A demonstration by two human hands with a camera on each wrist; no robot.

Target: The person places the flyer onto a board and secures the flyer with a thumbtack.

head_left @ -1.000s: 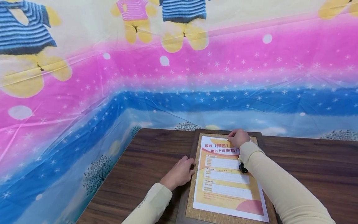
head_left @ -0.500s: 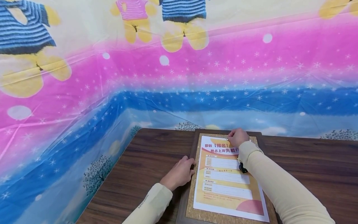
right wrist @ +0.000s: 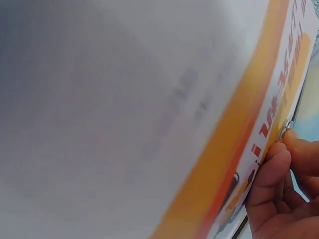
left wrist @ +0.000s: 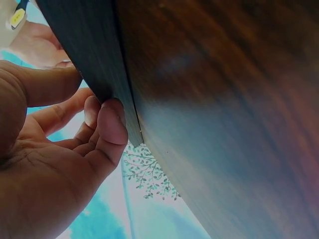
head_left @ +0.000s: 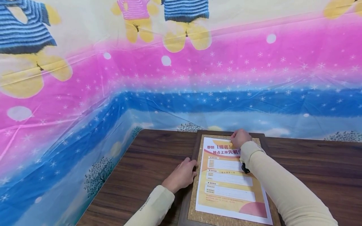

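Note:
A printed poster [head_left: 226, 201] in yellow, white and red lies over the cork face of a brown-framed cork board [head_left: 184, 208]. At the board's left side my left hand [head_left: 180, 176] grips the frame. In the left wrist view its thumb [left wrist: 52, 84] is against the frame's edge and its fingertips [left wrist: 112, 124] are on the frame's side. My right hand [head_left: 242, 138] is at the poster's top edge, fingertips pinching a small pale push pin [right wrist: 285, 129]. The fingers cover most of this pin. My right hand and sleeve hide the poster's upper right corner.
The board rests on a dark wood-grain table [head_left: 147, 157], close to its back edge. Behind it hangs a pink and blue printed cloth [head_left: 181, 72] with snowflakes and bears, running round the corner. A black wrist strap part [head_left: 245, 169] hangs beneath the right cuff.
Almost nothing differs. The right hand and forearm have shifted very slightly leftward while the fingertips stay at the same spot; the left hand, board and poster hold still.

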